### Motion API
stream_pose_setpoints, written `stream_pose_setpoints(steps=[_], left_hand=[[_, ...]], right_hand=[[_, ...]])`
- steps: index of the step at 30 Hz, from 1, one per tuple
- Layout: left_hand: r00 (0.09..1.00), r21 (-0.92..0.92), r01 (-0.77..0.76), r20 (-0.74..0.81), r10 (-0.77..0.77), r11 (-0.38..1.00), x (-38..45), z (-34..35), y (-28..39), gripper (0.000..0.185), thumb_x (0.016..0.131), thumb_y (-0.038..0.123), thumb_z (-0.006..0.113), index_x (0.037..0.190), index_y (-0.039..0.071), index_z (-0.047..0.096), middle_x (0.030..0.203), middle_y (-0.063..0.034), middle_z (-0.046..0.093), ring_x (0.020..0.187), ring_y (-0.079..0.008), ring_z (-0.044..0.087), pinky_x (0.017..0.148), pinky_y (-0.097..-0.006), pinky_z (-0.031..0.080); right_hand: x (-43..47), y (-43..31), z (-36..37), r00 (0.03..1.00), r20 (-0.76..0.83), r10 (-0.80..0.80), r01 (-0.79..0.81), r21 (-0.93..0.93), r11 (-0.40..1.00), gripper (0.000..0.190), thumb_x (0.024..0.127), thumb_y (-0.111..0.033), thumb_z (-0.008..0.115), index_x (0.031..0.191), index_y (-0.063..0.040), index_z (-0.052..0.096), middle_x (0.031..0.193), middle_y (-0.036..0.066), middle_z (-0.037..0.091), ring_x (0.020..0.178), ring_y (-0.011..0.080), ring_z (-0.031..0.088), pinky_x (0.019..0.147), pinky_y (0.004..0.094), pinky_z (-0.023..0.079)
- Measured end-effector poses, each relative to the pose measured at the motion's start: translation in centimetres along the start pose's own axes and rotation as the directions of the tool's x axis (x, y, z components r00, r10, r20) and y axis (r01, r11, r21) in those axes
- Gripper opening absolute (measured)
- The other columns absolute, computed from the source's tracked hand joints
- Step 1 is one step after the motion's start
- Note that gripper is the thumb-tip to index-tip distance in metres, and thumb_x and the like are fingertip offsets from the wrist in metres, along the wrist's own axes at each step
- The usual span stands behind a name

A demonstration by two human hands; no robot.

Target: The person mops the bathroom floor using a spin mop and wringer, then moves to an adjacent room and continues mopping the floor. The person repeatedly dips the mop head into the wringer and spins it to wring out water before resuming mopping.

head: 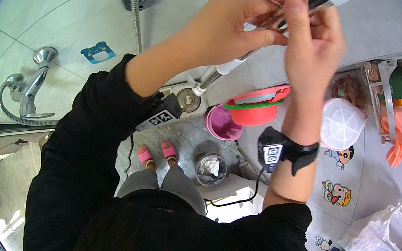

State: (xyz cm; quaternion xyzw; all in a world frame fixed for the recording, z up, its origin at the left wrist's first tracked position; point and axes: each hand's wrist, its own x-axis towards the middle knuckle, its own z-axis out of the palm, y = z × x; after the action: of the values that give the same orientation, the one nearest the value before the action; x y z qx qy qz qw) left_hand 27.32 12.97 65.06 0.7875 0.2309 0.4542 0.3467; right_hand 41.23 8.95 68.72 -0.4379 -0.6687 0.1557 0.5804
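Observation:
My left hand (232, 26) and my right hand (312, 44) are raised together at the top of the view. Between their fingers they grip a small shiny clear item (317, 2) with a dark patch. Fingers cover much of it, so its exact kind is unclear. A metal pole (212, 77) with white plastic collars slants down from behind my hands. Its lower visible end meets a pale corner fixture (200, 110), which has a round metal dish (188, 100) in it.
Pink and red plastic basins (252, 112) lean by the wall above a purple bucket (221, 122). A lined waste bin (211, 169) stands near my feet. At left are a chrome mixer tap (33, 87) and a shower hose (134, 8). Orange rubber gloves (399, 133) hang from a rack (386, 99).

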Motion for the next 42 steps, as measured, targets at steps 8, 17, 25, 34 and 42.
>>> stream_pose_setpoints(steps=[8, 17, 25, 34, 42], left_hand=[[0.992, -0.098, 0.124, 0.011, -0.123, 0.988, -5.7, 4.5, -7.9, 0.03, 0.075, 0.018, 0.065, 0.102, 0.005, 0.06, 0.097, -0.0142, 0.062, 0.087, -0.0255, 0.061, 0.073, -0.0302, 0.046], [0.742, 0.386, 0.425, 0.369, -0.559, 0.819, -10.2, 4.3, -12.0, 0.041, 0.075, 0.032, 0.064, 0.107, 0.008, 0.057, 0.091, -0.0159, 0.062, 0.084, -0.0289, 0.061, 0.07, -0.0361, 0.047], [1.0, -0.125, -0.005, 0.006, 0.006, 0.992, -0.8, -1.6, 0.5, 0.026, 0.077, 0.028, 0.065, 0.091, 0.006, 0.063, 0.073, -0.0095, 0.064, 0.062, -0.0205, 0.059, 0.055, -0.0327, 0.043], [0.921, -0.114, 0.383, 0.128, -0.368, 0.917, -8.6, 4.3, -10.9, 0.034, 0.075, 0.021, 0.067, 0.104, 0.005, 0.059, 0.088, -0.0128, 0.063, 0.083, -0.0242, 0.061, 0.072, -0.0312, 0.045], [0.891, 0.066, 0.357, 0.275, -0.361, 0.932, -11.0, 3.6, -12.7, 0.03, 0.075, 0.017, 0.067, 0.101, 0.007, 0.059, 0.089, -0.013, 0.064, 0.083, -0.0288, 0.062, 0.071, -0.0313, 0.047]], right_hand=[[-8.1, 8.2, 4.2, 0.976, 0.007, 0.219, -0.213, 0.274, 0.938, 0.017, 0.086, -0.01, 0.054, 0.1, 0.0, 0.053, 0.093, 0.008, 0.064, 0.078, 0.0111, 0.059, 0.07, 0.027, 0.046], [-12.1, 10.1, 5.1, 0.805, 0.399, 0.439, -0.363, -0.255, 0.896, 0.026, 0.085, -0.015, 0.058, 0.105, 0.001, 0.055, 0.097, 0.01, 0.063, 0.089, 0.016, 0.059, 0.078, 0.0293, 0.046], [1.6, -2.7, -0.9, 0.977, 0.175, -0.119, 0.088, 0.173, 0.981, 0.02, 0.091, -0.014, 0.049, 0.103, 0.001, 0.053, 0.093, 0.011, 0.062, 0.096, 0.0252, 0.059, 0.082, 0.0334, 0.048], [-9.7, 9.6, 5.8, 0.914, 0.181, 0.363, -0.379, 0.068, 0.923, 0.018, 0.083, -0.013, 0.06, 0.097, -0.003, 0.058, 0.09, 0.007, 0.065, 0.078, 0.0127, 0.059, 0.07, 0.0272, 0.046], [-11.4, 9.2, 6.3, 0.857, 0.345, 0.382, -0.323, -0.217, 0.921, 0.025, 0.08, -0.018, 0.063, 0.098, -0.002, 0.059, 0.093, 0.015, 0.062, 0.087, 0.031, 0.06, 0.075, 0.0366, 0.047]])
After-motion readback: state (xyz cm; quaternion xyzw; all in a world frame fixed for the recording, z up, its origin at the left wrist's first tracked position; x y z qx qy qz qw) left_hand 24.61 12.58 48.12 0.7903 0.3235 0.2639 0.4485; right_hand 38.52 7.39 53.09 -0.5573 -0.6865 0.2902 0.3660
